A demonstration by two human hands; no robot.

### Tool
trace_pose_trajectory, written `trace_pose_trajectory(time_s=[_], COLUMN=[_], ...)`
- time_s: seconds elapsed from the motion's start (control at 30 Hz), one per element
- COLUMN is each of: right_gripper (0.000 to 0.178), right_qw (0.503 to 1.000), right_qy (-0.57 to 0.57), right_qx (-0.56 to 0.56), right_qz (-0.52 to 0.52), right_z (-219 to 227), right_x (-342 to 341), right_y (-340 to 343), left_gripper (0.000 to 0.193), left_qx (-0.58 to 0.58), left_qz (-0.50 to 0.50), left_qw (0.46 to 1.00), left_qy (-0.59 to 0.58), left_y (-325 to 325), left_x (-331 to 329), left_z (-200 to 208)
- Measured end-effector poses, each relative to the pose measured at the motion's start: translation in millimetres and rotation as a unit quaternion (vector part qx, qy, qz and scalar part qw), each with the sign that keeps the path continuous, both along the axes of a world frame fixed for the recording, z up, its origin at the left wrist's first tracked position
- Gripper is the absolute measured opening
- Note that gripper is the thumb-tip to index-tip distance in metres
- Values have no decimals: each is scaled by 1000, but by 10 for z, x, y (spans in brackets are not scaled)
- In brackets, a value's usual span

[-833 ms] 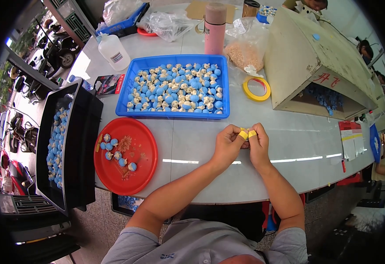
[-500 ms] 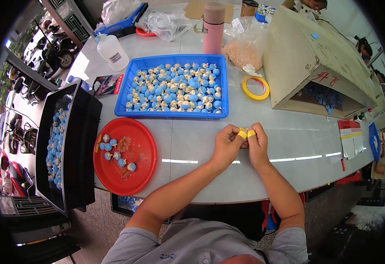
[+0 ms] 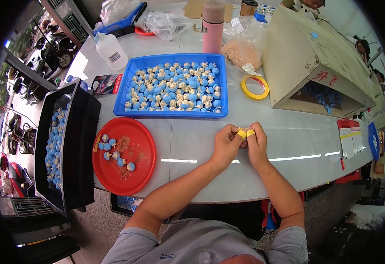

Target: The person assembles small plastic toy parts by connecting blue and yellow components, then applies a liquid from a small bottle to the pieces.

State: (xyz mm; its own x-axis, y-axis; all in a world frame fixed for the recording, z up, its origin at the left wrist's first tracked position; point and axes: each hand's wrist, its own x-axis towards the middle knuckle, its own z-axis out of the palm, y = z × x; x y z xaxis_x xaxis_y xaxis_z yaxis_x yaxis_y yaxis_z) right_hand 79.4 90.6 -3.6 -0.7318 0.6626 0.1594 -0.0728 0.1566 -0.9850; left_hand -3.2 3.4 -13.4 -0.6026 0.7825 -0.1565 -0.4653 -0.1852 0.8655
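Over the front of the grey table, my left hand [image 3: 226, 146] and my right hand [image 3: 257, 144] meet, thumbs side by side and fingers curled. Yellow tape wraps both thumbs. Whatever is pinched between them is hidden by the fingers. Beyond the hands lies a blue tray [image 3: 175, 114] filled with small blue-and-cream round pieces [image 3: 171, 88]. To the left, a red round plate [image 3: 144, 176] bears several such pieces and a small heap of thin tan bits [image 3: 123, 143].
A black bin [image 3: 80, 145] of similar pieces stands at the left edge. Behind the tray are a pink bottle [image 3: 212, 35] and a white plastic bottle [image 3: 112, 53]. A yellow tape roll [image 3: 244, 90] lies near a bag of tan bits [image 3: 243, 55] and a large cream box [image 3: 298, 57].
Both hands stay pressed together in nearly the same place. Only a very slight shift of the whole view shows.
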Motion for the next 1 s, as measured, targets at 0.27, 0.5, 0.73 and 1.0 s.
trace_pose_trajectory(time_s=[0.27,0.5,0.73,1.0], right_gripper=[15,15,15,12], right_qw=[1000,1000,1000,998], right_qy=[1,5,0,24], right_qx=[-20,-30,-29,-57], right_qz=[-4,6,0,0], right_z=[-38,1,-35,-33], right_x=[3,6,0,-30], right_y=[9,-6,5,-8], left_gripper=[13,11,12,12], left_qx=[2,0,0,-7], left_qz=[2,-4,-3,19], left_qw=[1000,1000,1000,1000], left_qy=[-6,6,4,1], left_y=[-1,-8,-13,9], left_x=[5,2,5,18], left_z=[-1,42,20,72])
